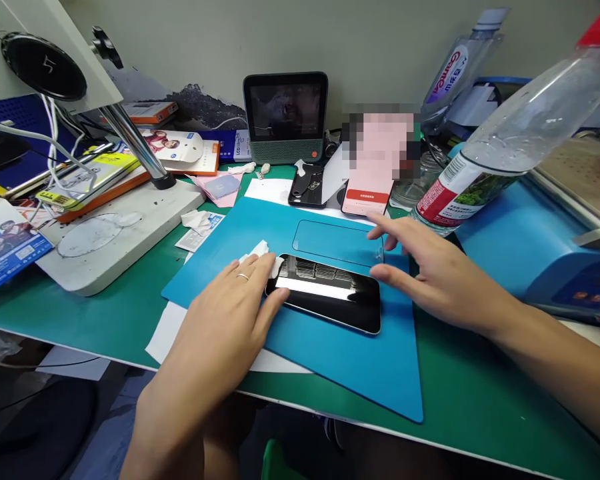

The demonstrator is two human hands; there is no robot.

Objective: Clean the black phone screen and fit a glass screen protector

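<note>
A black phone (330,300) lies face up on a blue mat (340,360), its glossy screen reflecting light. At its left end is my left hand (235,300), fingers together over a crumpled white tissue (277,267), the thumb touching the screen's edge. Part of the tissue is hidden under the fingers. Beyond the phone, a clear screen protector with a black border (330,241) rests on the mat. Over its right end hovers my right hand (430,273), thumb and fingers apart, nothing between them. Whether a fingertip touches the glass I cannot tell.
Behind the mat stand a smart display (285,120), a black phone case (306,187) and a propped phone with a pink screen (373,160). A large plastic bottle (495,157) leans at right beside a blue machine (530,233). At left is a stand's white base (100,247).
</note>
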